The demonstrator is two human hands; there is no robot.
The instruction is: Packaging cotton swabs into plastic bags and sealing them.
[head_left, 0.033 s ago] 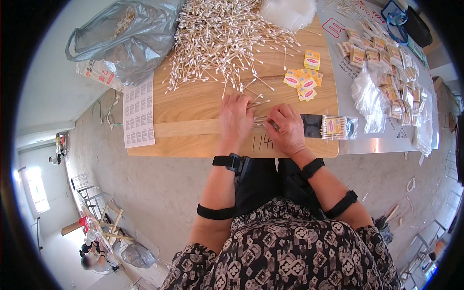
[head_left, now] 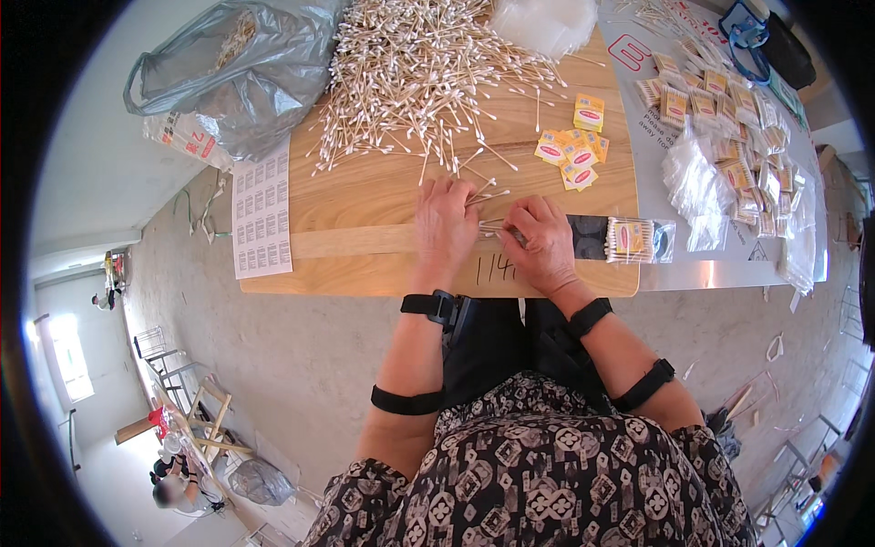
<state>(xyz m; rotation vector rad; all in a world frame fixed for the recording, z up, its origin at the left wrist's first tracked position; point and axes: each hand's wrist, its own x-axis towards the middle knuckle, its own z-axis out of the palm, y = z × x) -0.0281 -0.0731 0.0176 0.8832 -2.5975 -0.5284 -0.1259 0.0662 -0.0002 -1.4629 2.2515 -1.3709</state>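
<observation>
Nothing visibly shifting since last glance, so handling staying at same point: on person's side of swab heap point(head_left: 415, 73), left hand point(head_left: 445, 223) and right hand point(head_left: 540, 239) pinching narrow on loose swabs point(head_left: 490, 226); exact grip hiding.

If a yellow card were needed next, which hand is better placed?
Probably the right hand: the yellow cards lie ahead of it, slightly rightward, while the left hand sits farther from them.

The swab pile point(head_left: 410, 82) lies at the far side of the surface point(head_left: 355, 210), right of a plastic bag point(head_left: 273, 91); left, a paper sheet point(head_left: 262, 219); right, cards point(head_left: 577, 157), then packets point(head_left: 674, 105).
</observation>
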